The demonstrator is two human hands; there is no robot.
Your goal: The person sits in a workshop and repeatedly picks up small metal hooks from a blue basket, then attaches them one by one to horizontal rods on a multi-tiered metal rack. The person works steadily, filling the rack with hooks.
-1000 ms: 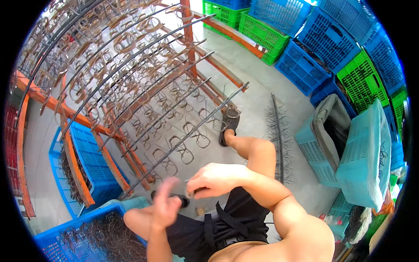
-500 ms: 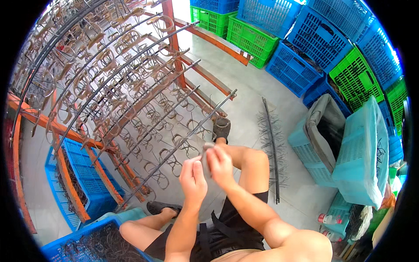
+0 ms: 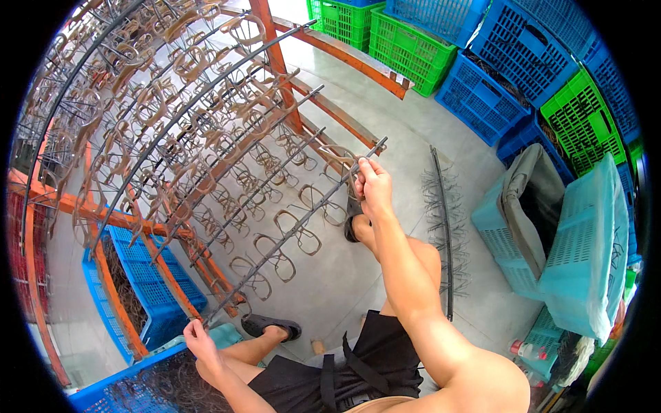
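Apart they swing: right hand point(image 3: 374, 189) grasps the far end of the rod point(image 3: 288, 237), left hand point(image 3: 205, 351) at its near end, grip unclear to me; likely steadying the frames point(image 3: 310, 254) hanging at the rack point(image 3: 277, 62).

Right hand point(image 3: 374, 187) gripping dark rod point(image 3: 313, 211) near its far end; left hand point(image 3: 206, 350) at near end, grip unclear. Eyeglass-shaped frames point(image 3: 297, 232) hang along rod. Orange rack point(image 3: 277, 55) beyond; blue crate point(image 3: 96, 392) lower left.
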